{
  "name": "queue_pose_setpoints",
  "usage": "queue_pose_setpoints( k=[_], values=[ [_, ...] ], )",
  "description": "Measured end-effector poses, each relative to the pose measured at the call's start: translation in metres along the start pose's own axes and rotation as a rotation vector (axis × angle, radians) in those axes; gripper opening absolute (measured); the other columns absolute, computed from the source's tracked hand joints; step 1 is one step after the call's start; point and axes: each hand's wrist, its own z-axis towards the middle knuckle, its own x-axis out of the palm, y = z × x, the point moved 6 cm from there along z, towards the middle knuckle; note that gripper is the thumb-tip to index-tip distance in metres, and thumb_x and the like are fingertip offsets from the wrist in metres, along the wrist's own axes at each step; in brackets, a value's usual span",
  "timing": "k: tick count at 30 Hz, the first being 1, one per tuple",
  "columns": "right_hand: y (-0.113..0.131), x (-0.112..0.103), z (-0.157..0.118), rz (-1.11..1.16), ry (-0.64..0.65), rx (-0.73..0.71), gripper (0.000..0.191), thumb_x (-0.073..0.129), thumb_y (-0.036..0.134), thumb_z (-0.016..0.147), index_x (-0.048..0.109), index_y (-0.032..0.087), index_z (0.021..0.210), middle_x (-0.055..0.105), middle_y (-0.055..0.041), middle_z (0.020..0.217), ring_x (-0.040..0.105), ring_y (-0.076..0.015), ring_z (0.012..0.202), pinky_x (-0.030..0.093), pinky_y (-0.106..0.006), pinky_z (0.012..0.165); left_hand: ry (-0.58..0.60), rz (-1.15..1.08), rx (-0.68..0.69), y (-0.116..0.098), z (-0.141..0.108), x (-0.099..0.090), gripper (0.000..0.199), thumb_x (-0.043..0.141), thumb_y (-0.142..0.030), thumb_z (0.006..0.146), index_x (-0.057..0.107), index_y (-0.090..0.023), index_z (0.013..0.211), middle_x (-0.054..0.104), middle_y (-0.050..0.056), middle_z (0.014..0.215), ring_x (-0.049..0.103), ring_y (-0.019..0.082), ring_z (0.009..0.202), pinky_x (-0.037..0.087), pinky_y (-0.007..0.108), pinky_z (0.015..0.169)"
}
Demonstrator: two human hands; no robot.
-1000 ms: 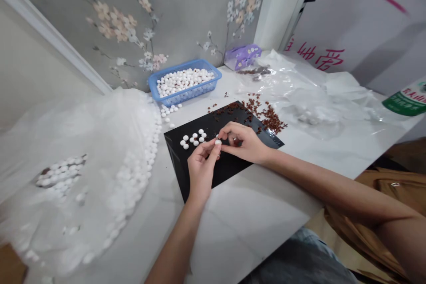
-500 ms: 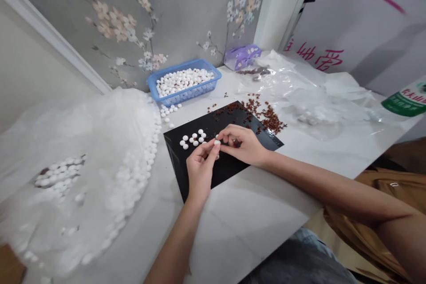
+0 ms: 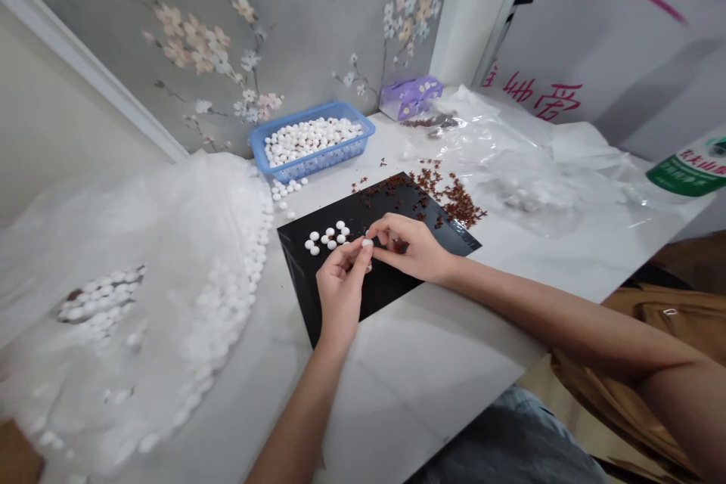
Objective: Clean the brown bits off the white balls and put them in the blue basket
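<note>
My left hand (image 3: 342, 280) pinches a small white round piece (image 3: 367, 243) between thumb and finger, over a black sheet (image 3: 391, 290). My right hand (image 3: 411, 246) meets it from the right, its fingertips closed at the same piece; whatever else they hold is too small to make out. Several white pieces (image 3: 332, 244) lie on the sheet just left of my hands, some with reddish-brown bits between them. Small reddish-brown star-shaped parts (image 3: 457, 200) are heaped across the sheet's far right edge and the white table (image 3: 420, 363).
A blue basket (image 3: 314, 162) full of white pieces stands at the back. On the left sits a large translucent bag (image 3: 187, 242) of them. Clear plastic bags (image 3: 527, 166), a purple packet (image 3: 409, 97) and a green-labelled container (image 3: 689, 169) are at the right and back.
Both hands stay together at the white piece with almost no change. The whole view has shifted very slightly.
</note>
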Motion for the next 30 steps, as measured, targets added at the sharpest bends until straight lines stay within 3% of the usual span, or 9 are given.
queue_pose_setpoints(
  k=[5, 10, 14, 17, 23, 26, 30],
  values=[
    [-0.001, -0.018, 0.005, -0.159, 0.009, -0.003, 0.027, 0.061, 0.030, 0.076, 0.053, 0.019, 0.099, 0.050, 0.0006, 0.076, 0.036, -0.0056, 0.047, 0.036, -0.022, 0.048, -0.230, 0.133, 0.142, -0.013, -0.002, -0.017, 0.024, 0.064, -0.035, 0.073, 0.064, -0.018, 0.090, 0.065, 0.004, 0.087, 0.059, 0.012, 0.077, 0.046, 0.021, 0.064],
    [-0.018, -0.041, 0.010, -0.334, -0.036, 0.059, 0.009, 0.055, 0.026, 0.079, 0.056, 0.019, 0.084, 0.051, -0.0013, 0.078, 0.037, -0.0065, 0.049, 0.033, -0.022, 0.049, -0.365, 0.110, 0.189, -0.013, 0.005, -0.034, 0.029, 0.067, -0.033, 0.069, 0.057, -0.017, 0.091, 0.062, 0.006, 0.095, 0.060, 0.012, 0.079, 0.047, 0.021, 0.066],
    [-0.025, -0.037, 0.010, -0.420, 0.189, 0.059, 0.012, 0.056, 0.025, 0.077, 0.059, 0.018, 0.087, 0.054, -0.0021, 0.080, 0.043, -0.0085, 0.055, 0.035, -0.022, 0.053, -0.332, 0.081, 0.190, -0.012, 0.008, -0.033, 0.034, 0.068, -0.030, 0.069, 0.055, -0.018, 0.098, 0.064, 0.004, 0.087, 0.061, 0.011, 0.076, 0.048, 0.022, 0.069],
    [-0.026, -0.031, 0.008, -0.440, 0.301, 0.064, 0.019, 0.055, 0.026, 0.079, 0.058, 0.019, 0.096, 0.055, -0.0021, 0.080, 0.047, -0.0101, 0.059, 0.036, -0.023, 0.055, -0.297, 0.119, 0.193, -0.013, 0.007, -0.029, 0.028, 0.068, -0.031, 0.069, 0.060, -0.017, 0.092, 0.065, 0.004, 0.085, 0.062, 0.013, 0.076, 0.049, 0.023, 0.070],
    [-0.026, -0.012, 0.005, -0.382, 0.200, 0.087, 0.026, 0.039, 0.028, 0.090, 0.056, 0.020, 0.108, 0.057, -0.0061, 0.095, 0.056, -0.0136, 0.075, 0.042, -0.025, 0.065, -0.251, 0.122, 0.147, -0.008, 0.007, -0.026, 0.024, 0.067, -0.034, 0.069, 0.063, -0.016, 0.085, 0.068, 0.006, 0.085, 0.064, 0.017, 0.081, 0.049, 0.031, 0.077],
    [-0.026, -0.001, 0.003, -0.400, 0.186, 0.096, 0.027, 0.040, 0.031, 0.089, 0.059, 0.022, 0.108, 0.056, -0.0058, 0.097, 0.057, -0.0141, 0.078, 0.043, -0.026, 0.067, -0.282, 0.339, 0.265, -0.018, 0.010, -0.033, 0.020, 0.066, -0.033, 0.070, 0.064, -0.019, 0.083, 0.067, 0.006, 0.095, 0.060, 0.021, 0.096, 0.042, 0.037, 0.091],
    [-0.028, 0.002, 0.003, -0.463, 0.212, 0.132, 0.024, 0.050, 0.029, 0.084, 0.058, 0.021, 0.105, 0.055, -0.0051, 0.097, 0.055, -0.0121, 0.070, 0.041, -0.024, 0.059, -0.329, 0.690, 0.435, -0.031, 0.017, -0.043, 0.013, 0.065, -0.029, 0.070, 0.064, -0.022, 0.081, 0.062, 0.006, 0.109, 0.050, 0.025, 0.111, 0.030, 0.041, 0.101]
  ],
)
